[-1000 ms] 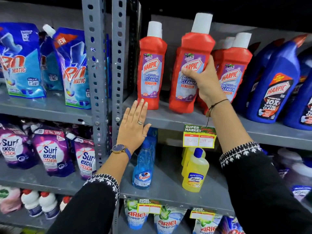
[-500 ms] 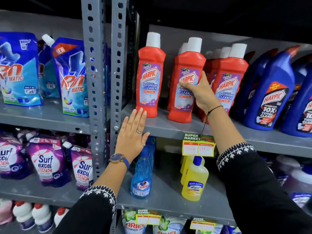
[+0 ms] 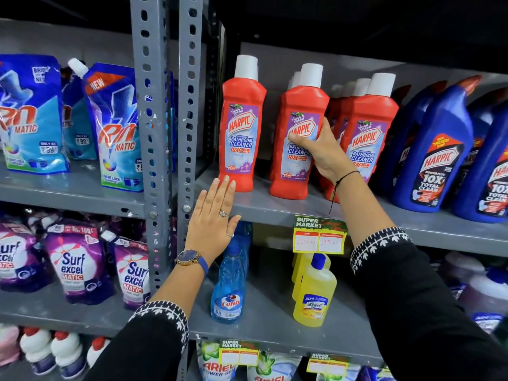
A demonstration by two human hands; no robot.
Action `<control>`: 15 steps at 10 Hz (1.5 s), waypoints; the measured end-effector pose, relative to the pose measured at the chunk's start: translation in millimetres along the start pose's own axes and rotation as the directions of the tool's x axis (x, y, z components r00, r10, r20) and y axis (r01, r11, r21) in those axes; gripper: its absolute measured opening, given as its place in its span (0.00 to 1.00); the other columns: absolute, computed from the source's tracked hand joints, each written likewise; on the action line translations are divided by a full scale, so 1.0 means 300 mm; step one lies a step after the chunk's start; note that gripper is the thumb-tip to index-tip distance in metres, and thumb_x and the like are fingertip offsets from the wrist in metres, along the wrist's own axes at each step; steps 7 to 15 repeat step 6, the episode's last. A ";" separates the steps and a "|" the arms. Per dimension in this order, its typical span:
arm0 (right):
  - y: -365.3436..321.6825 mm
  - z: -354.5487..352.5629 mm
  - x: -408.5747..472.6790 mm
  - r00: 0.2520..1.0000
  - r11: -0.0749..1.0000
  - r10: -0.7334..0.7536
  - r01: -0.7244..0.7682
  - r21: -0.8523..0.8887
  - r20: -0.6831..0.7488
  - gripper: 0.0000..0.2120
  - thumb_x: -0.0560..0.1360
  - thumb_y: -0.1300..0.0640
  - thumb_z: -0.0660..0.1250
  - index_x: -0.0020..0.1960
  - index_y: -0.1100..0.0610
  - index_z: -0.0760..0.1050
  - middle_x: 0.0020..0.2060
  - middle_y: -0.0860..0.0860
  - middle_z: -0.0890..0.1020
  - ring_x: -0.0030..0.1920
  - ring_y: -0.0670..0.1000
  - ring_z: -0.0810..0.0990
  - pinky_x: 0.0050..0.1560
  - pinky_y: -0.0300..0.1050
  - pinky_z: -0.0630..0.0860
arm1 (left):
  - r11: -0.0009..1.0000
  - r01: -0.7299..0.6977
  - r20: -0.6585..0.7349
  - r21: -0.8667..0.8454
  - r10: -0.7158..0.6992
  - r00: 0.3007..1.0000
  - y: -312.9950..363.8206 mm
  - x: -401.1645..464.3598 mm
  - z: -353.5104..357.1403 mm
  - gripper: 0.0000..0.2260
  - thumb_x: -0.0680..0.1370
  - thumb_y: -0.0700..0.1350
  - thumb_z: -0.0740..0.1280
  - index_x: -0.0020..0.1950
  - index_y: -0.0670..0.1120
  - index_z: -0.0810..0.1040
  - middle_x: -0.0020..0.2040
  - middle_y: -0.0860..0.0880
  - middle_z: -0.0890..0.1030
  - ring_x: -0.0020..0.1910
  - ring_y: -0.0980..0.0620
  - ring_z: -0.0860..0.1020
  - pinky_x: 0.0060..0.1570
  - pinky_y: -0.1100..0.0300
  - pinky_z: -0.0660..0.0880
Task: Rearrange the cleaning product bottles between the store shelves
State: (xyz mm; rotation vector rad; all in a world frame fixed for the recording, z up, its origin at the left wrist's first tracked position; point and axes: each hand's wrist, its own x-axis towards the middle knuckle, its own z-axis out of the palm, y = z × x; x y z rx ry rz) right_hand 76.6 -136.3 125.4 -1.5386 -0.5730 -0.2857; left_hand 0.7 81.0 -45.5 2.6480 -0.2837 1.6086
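Red Harpic bathroom cleaner bottles with white caps stand on the upper right shelf (image 3: 275, 209). My right hand (image 3: 320, 151) grips the second red bottle (image 3: 295, 171) around its label; the bottle stands upright on the shelf. The leftmost red bottle (image 3: 242, 127) stands alone to its left. My left hand (image 3: 213, 220) is flat with fingers spread against the shelf's front edge, fingertips just below that leftmost bottle. More red bottles (image 3: 371, 127) are behind my right wrist. Blue Harpic bottles (image 3: 437, 149) fill the right end.
Grey perforated uprights (image 3: 167, 105) divide the shelving. Rin pouches (image 3: 115, 127) sit upper left, Surf Excel pouches (image 3: 77, 265) below them. A blue Colin spray bottle (image 3: 229, 287) and yellow Lizol bottle (image 3: 313, 292) stand on the lower shelf. A price tag (image 3: 319, 235) hangs from the shelf edge.
My right hand brought the tilted, raised red bottle down and set it upright on the shelf beside the leftmost one. My left hand stayed on the shelf edge.
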 end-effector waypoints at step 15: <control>-0.085 -0.112 -0.415 0.852 0.640 -0.524 0.373 -0.672 -0.026 0.36 0.76 0.45 0.65 0.77 0.57 0.52 0.77 0.54 0.57 0.78 0.53 0.53 0.78 0.47 0.46 | 0.999 -0.034 0.013 0.013 0.034 0.999 0.104 0.093 -0.121 0.27 0.80 0.51 0.52 0.76 0.39 0.55 0.74 0.39 0.61 0.74 0.44 0.55 0.74 0.55 0.42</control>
